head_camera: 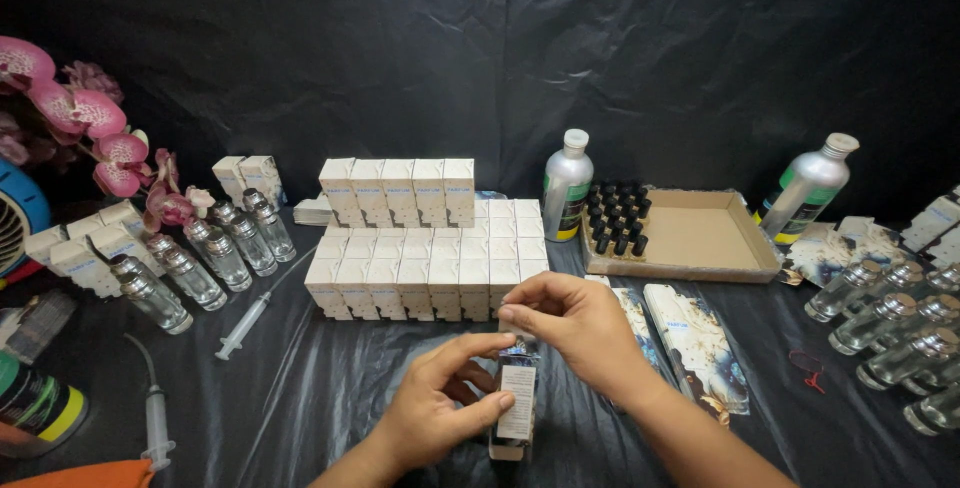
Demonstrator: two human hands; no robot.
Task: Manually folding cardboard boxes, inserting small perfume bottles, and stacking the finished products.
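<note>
My left hand (445, 408) grips a small upright carton (516, 406) with a white label on its side, low in the middle of the view. My right hand (575, 323) pinches the top flap of that same carton from above. Just behind my hands stands a block of white cartons (425, 268) in stacked rows. Flat unfolded carton sleeves (695, 338) lie to the right of my right wrist.
Clear glass bottles stand at the left (215, 253) and lie at the right (885, 323). Two syringes (250, 318) rest on the black sheet. A cardboard tray (705, 238) holds black caps (620, 218), with silver bottles (566, 186) beside it. Pink orchids (95, 128) are far left.
</note>
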